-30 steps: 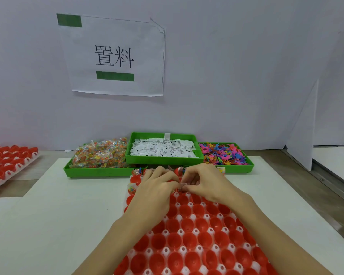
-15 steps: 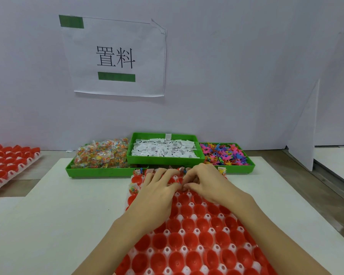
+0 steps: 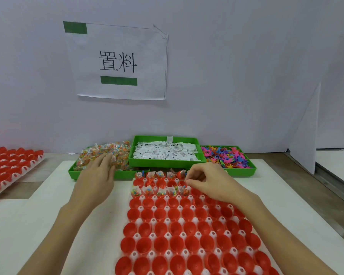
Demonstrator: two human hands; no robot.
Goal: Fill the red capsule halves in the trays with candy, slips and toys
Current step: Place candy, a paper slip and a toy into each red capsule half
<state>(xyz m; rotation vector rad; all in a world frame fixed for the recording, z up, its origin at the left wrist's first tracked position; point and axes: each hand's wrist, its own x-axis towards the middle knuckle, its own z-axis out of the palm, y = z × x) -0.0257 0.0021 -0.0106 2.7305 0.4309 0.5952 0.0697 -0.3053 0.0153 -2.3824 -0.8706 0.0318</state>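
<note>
A white tray (image 3: 168, 234) of red capsule halves (image 3: 174, 213) lies on the white tabletop (image 3: 38, 225), and everything else sits around it. Beyond its far edge stand three green bins: one heaped with candy packets (image 3: 105, 155) to the far left, a raised middle one of printed paper slips (image 3: 165, 152), and one of bright plastic toys (image 3: 225, 156) to the far right. In the tray's far rows several halves already hold candy packets (image 3: 147, 190); the nearer rows hold nothing.

The left hand (image 3: 96, 178) reaches past the tray's far-left corner, its fingers (image 3: 105, 158) straight and spread, resting on the candy pile. The right hand (image 3: 209, 180) hovers over the tray's far-right rows, fingers curled with thumb and forefinger pinched together; whether they hold anything is too small to tell. A second tray of red halves (image 3: 7, 165) lies well left of the main tray.
</note>
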